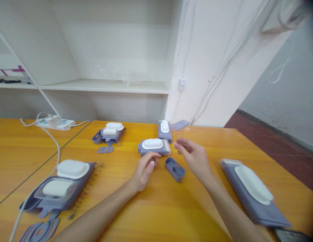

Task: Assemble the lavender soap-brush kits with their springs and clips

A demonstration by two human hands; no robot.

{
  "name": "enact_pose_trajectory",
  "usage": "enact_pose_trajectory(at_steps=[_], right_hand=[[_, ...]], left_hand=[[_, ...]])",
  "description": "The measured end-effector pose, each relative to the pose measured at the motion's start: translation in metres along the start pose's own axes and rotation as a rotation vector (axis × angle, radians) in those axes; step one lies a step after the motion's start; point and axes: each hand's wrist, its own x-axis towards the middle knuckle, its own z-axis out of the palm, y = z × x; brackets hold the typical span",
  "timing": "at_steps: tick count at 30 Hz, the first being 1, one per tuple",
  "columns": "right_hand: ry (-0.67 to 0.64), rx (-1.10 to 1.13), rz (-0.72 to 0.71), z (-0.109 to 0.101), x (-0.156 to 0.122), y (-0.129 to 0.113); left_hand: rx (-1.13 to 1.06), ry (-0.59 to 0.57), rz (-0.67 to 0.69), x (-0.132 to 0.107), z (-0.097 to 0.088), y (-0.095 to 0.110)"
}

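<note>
My left hand (pixel 143 171) rests on the table with its fingers loosely bent and the thumb apart, holding nothing visible. Its fingertips are at the near edge of a grey plastic holder (pixel 143 152) that carries a white bristled brush (pixel 152 144). To the right, my right hand (pixel 195 157) is pinched together above the table. A small metallic piece (pixel 179 152) shows below its fingertips, too small to make out. Between the two hands lies an open, oblong grey tray (pixel 174 169) with a small round post inside.
Another grey holder with a brush (pixel 165 127) stands behind. Grey units with rows of coiled springs (pixel 85 190) and flat grey loops (pixel 40 230) are at left. A larger grey unit (pixel 254 191) lies right. A white cable (pixel 57 144) trails from a power strip (pixel 57 122).
</note>
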Motion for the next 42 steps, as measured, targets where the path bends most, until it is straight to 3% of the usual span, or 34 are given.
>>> enact_pose_trajectory(at_steps=[2, 4, 7, 11, 16, 20, 24, 28, 36, 42], right_hand=[[0.067, 0.248, 0.186, -0.003, 0.004, -0.004], [0.086, 0.323, 0.271, -0.006, 0.006, -0.008], [0.027, 0.281, 0.314, -0.007, 0.008, -0.006], [-0.126, 0.231, 0.293, -0.002, 0.007, 0.008], [-0.119, 0.209, 0.248, 0.003, 0.006, 0.021], [-0.092, 0.194, 0.216, 0.006, 0.005, 0.024], [-0.133, 0.16, 0.19, 0.013, 0.001, 0.021], [-0.137, 0.098, 0.155, 0.017, -0.003, 0.017], [-0.062, 0.024, 0.089, 0.019, -0.015, 0.008], [-0.014, 0.062, 0.041, 0.028, -0.028, 0.017]], left_hand=[[0.197, -0.011, 0.066, 0.0, 0.003, 0.004], [0.399, -0.106, 0.166, 0.0, 0.008, 0.009], [0.6, -0.217, 0.278, -0.001, 0.014, 0.012], [0.698, -0.153, 0.235, -0.003, 0.017, 0.003], [0.704, -0.046, 0.155, -0.002, 0.016, -0.008], [0.729, -0.084, 0.175, 0.002, 0.013, -0.006], [0.567, -0.124, 0.122, 0.003, 0.013, -0.005], [0.418, -0.114, 0.079, 0.003, 0.013, -0.008], [0.492, -0.051, 0.058, 0.003, 0.011, -0.012], [0.389, -0.04, 0.04, 0.004, 0.012, -0.012]])
